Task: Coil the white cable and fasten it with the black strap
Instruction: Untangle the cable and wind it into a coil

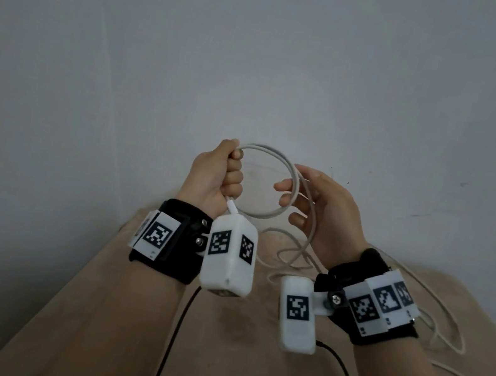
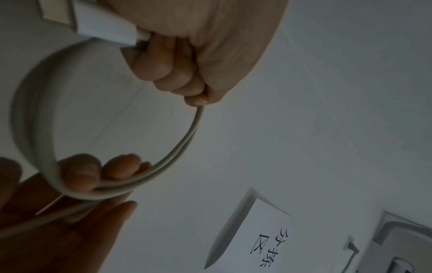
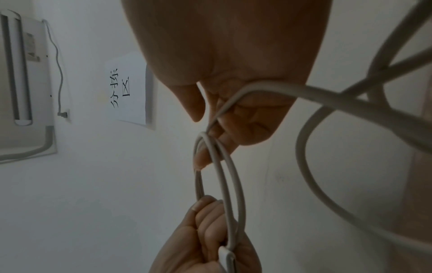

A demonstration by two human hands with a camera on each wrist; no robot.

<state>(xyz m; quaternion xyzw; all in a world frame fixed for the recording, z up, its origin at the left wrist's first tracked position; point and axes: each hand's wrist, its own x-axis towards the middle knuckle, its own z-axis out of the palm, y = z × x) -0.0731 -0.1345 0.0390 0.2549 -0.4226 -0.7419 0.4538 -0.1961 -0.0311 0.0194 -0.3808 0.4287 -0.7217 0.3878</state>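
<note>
So the white cable (image 1: pixel 271 172) is up in the air in front of the wall (image 1: pixel 265 41), wound into a roundish double loop standing more or less upright between the two hands. The left hand (image 1: pixel 217 175) is fisted tight around the loop's left side – fingers fully curled, thumb on top. The white plug end (image 2: pixel 105 24) sticks out of the bottom of that fist, pointing down toward the wrist, so the plug's long axis runs roughly vertical in the head view.

The right hand (image 1: pixel 319 207) is at the loop's right side, fingers only loosely bent; the strands lie across its fingers and one strand runs over the palm. From the right wrist view the cable passes between thumb and fingers, but I can't tell if it's actually pinched.

Below the loop, the rest of the cable drops in loose, messy curves onto the tan blanket (image 1: pixel 228 350) – trailing off past the right wrist.

No containers anywhere.
</note>
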